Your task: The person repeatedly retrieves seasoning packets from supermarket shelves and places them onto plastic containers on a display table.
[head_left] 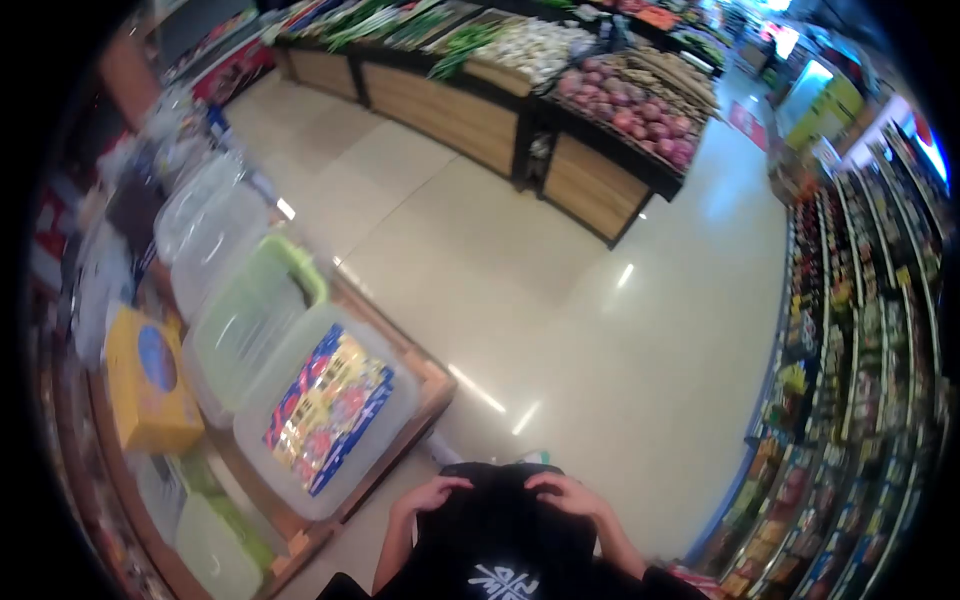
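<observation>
My left hand [437, 495] rests at the left edge of the black cloth [497, 500] in front of my body, its fingers loosely bent and apart. On the opposite side, my right hand [566, 494] touches the same cloth with its fingers spread and slightly curved. Neither hand shows an object in it. Nearest my left hand is a clear plastic bin [395, 415] with a colourful printed packet [330, 405] lying on it. White lettering [503, 582] marks the lower part of my black top.
A green-rimmed bin [312, 275] and a yellow box [150, 385] stand at left on a wooden-edged stand [430, 385]. Ahead, a produce stand [595, 185] bears red onions [640, 115]. Stocked shelves [820, 400] line the right. Pale tiled floor [500, 290] lies between.
</observation>
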{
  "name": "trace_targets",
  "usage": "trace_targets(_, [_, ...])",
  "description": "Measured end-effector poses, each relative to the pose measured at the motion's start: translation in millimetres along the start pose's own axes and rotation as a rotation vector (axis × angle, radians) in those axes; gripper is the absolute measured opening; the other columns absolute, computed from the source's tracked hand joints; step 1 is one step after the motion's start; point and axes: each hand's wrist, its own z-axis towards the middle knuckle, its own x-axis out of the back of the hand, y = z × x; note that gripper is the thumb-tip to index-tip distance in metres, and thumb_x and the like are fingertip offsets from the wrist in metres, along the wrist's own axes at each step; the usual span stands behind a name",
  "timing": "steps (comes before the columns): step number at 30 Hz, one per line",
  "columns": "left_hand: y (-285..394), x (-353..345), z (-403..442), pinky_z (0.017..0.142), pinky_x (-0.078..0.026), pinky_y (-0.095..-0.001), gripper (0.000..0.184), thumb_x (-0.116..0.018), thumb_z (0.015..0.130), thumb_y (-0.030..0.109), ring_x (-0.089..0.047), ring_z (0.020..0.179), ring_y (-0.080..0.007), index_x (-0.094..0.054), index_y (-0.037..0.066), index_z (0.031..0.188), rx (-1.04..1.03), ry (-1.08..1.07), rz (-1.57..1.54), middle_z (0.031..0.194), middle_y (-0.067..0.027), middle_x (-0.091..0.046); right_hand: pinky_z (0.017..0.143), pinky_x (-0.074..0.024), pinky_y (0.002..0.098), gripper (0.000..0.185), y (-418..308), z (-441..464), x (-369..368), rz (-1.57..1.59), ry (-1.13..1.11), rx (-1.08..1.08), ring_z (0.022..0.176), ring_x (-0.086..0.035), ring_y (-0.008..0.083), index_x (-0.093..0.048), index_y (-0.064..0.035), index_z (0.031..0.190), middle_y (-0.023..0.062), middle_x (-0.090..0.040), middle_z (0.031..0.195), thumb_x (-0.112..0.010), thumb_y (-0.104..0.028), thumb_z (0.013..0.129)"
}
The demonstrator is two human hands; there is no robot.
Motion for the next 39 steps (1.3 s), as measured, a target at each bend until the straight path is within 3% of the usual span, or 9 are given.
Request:
trace_targets(7, [5.9, -29.4, 124.3, 0.087, -0.044, -0.0314, 0.022, -0.055, 0.086, 0.005, -0.055, 0.098, -0.0182, -0.055, 0.009, 0.108, -0.163, -0.347, 0.294, 0.104, -0.0066, -0.059, 0.107, -0.03, 0.0361, 0.047, 48.8, -98.4, 50.8, 0.21, 0.054, 0.164, 0.125, -0.043, 0.0243, -0.052, -0.004, 0.124, 0.0107, -0.05, 0.129, -0.052, -0.009, 0.076])
trace_targets(9, [-2.9, -46.5, 160.8, 0.083, -0.045, -0.0286, 0.019, -0.058, 0.087, 0.008, -0.055, 0.092, -0.0146, -0.055, 0.008, 0.106, -0.214, -0.39, 0.292, 0.098, -0.0038, -0.059, 0.108, -0.0292, 0.0361, 0.048, 58.7, -126.6, 58.6, 0.19, 0.134, 0.143, 0.125, -0.042, 0.0245, -0.053, -0.0038, 0.123, 0.0108, -0.05, 0.129, -0.052, -0.008, 0.075])
trace_targets(10, [4.1, -59.3, 176.6, 0.091, -0.042, -0.0322, 0.033, -0.048, 0.076, -0.006, -0.054, 0.103, -0.0207, -0.055, 0.005, 0.106, -0.048, -0.425, 0.12, 0.103, -0.0089, -0.059, 0.108, -0.0288, 0.036, 0.049, 64.2, -140.7, 60.3, 0.185, 0.185, 0.133, 0.126, -0.042, 0.0246, -0.053, -0.0037, 0.123, 0.0108, -0.05, 0.129, -0.052, -0.008, 0.075])
trace_targets(14, [65.2, -106.0, 228.2, 0.09, -0.043, -0.03, 0.014, -0.055, 0.088, 0.006, -0.053, 0.099, -0.0137, -0.054, 0.005, 0.101, 0.025, -0.456, 0.073, 0.099, -0.0035, -0.055, 0.103, -0.0353, 0.0345, 0.043, 87.4, -179.9, 59.7, 0.145, 0.457, 0.065, 0.115, -0.051, 0.0229, -0.059, -0.0031, 0.109, 0.0098, -0.059, 0.116, -0.048, -0.001, 0.068])
trace_targets(25, [177.9, -227.1, 310.8, 0.078, -0.046, -0.0293, 0.033, -0.052, 0.094, 0.035, -0.057, 0.087, -0.016, -0.058, 0.003, 0.097, -0.244, -0.497, 0.237, 0.093, -0.0073, -0.062, 0.081, -0.0475, 0.0314, 0.018, 122.3, -225.7, 51.2, 0.101, 1.154, -0.151, 0.087, -0.062, 0.0194, -0.065, -0.0061, 0.099, 0.0087, -0.067, 0.092, -0.056, -0.013, 0.085])
trace_targets(28, [185.7, -253.8, 332.2, 0.073, -0.046, -0.0294, 0.041, -0.05, 0.094, 0.042, -0.057, 0.082, -0.0163, -0.06, 0.002, 0.094, -0.231, -0.487, 0.07, 0.087, -0.0083, -0.062, 0.077, -0.0486, 0.0326, 0.024, 120.2, -231.3, 60.2, 0.133, 1.247, -0.086, 0.084, -0.063, 0.0245, -0.064, -0.0058, 0.098, 0.0105, -0.067, 0.092, -0.052, -0.003, 0.078])
trace_targets(32, [231.1, -272.5, 347.5, 0.08, -0.048, -0.0287, 0.025, -0.063, 0.08, 0.009, -0.061, 0.085, -0.0152, -0.06, 0.001, 0.103, -0.154, -0.451, 0.185, 0.09, -0.0074, -0.065, 0.071, -0.0491, 0.0303, 0.023, 127.9, -239.9, 71.3, 0.187, 1.336, -0.164, 0.072, -0.061, 0.0176, -0.065, -0.0065, 0.096, 0.0079, -0.067, 0.086, -0.053, -0.001, 0.078])
trace_targets(36, [161.9, -270.9, 414.1, 0.079, -0.048, -0.0284, 0.024, -0.062, 0.08, 0.011, -0.062, 0.084, -0.0156, -0.062, 0.002, 0.103, -0.196, -0.358, 0.25, 0.088, -0.0057, -0.066, 0.069, -0.0478, 0.0259, 0.025, 135.0, -254.1, 90.2, 0.241, 1.705, -0.071, 0.073, -0.06, 0.0129, -0.065, -0.0029, 0.09, 0.0063, -0.067, 0.084, -0.05, 0.008, 0.073])
trace_targets(39, [139.5, -280.6, 449.3, 0.075, -0.048, -0.028, 0.015, -0.058, 0.084, 0.012, -0.06, 0.082, -0.0132, -0.062, 0.005, 0.097, 0.12, -0.261, 0.058, 0.082, -0.0021, -0.062, 0.076, -0.0494, 0.0279, 0.007, 158.7, -270.6, 118.1, 0.368, 1.885, -0.057, 0.079, -0.061, 0.0146, -0.064, -0.0004, 0.082, 0.008, -0.065, 0.081, -0.061, 0.002, 0.077])
